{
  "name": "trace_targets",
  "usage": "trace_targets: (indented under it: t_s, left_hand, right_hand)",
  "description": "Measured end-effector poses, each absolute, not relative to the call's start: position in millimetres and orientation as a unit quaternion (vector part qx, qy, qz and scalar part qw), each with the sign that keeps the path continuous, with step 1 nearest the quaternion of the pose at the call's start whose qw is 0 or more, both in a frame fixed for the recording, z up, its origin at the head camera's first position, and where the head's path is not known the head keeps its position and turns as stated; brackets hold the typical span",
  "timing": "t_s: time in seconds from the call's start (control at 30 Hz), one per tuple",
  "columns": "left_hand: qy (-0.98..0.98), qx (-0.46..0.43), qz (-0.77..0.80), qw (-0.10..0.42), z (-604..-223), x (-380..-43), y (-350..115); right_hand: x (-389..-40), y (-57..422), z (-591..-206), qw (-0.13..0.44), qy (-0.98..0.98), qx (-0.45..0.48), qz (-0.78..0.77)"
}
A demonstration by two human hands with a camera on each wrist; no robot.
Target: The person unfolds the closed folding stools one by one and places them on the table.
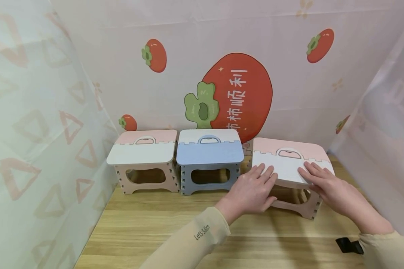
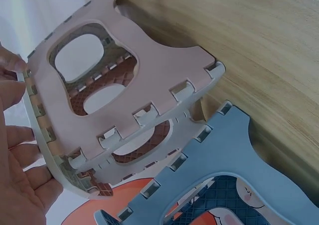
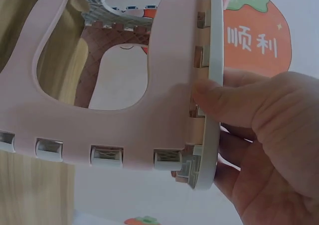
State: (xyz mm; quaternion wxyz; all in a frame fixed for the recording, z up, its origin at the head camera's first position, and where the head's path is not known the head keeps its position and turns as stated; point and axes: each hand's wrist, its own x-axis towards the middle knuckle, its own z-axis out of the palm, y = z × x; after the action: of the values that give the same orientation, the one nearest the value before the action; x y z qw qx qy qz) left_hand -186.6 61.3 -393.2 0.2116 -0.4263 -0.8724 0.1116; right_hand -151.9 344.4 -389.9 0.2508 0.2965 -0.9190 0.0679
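A folding step stool [image 1: 278,169] with a pink and white top and pink legs stands unfolded on the right, turned at an angle. My left hand [image 1: 252,188] holds its front left edge, fingers spread over the white part of the top and thumb at the front edge. On the front right, my right hand [image 1: 336,192] grips the same top. Its thumb [image 3: 212,98] presses under the rim in the right wrist view, with the other fingers on the upper side. The stool's open leg panel [image 2: 149,60] fills much of the left wrist view.
A blue and white folding stool [image 1: 210,153] and another pink and white one [image 1: 142,154] stand unfolded to the left, side by side. All are on a wooden table [image 1: 148,228] before a printed backdrop [image 1: 121,56]. A black strap [image 1: 349,246] lies near my right sleeve.
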Motion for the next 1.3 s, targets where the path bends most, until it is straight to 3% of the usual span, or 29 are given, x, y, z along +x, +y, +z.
trace_targets:
  t_s: [0.27, 0.83, 1.3]
  left_hand:
    - [-0.880, -0.413, 0.117, 0.201, -392.3, -185.4, 65.0]
    - [-0.890, -0.392, 0.129, 0.195, -389.0, -188.7, 71.6]
    - [-0.901, -0.375, 0.129, 0.176, -389.1, -198.8, 75.5]
  right_hand:
    - [-158.4, 341.4, -383.8, 0.196, -0.943, 0.258, 0.079]
    - [-172.7, 337.6, -382.5, 0.201, -0.939, 0.266, 0.084]
    - [-185.6, 333.3, -380.5, 0.155, -0.951, 0.247, 0.102]
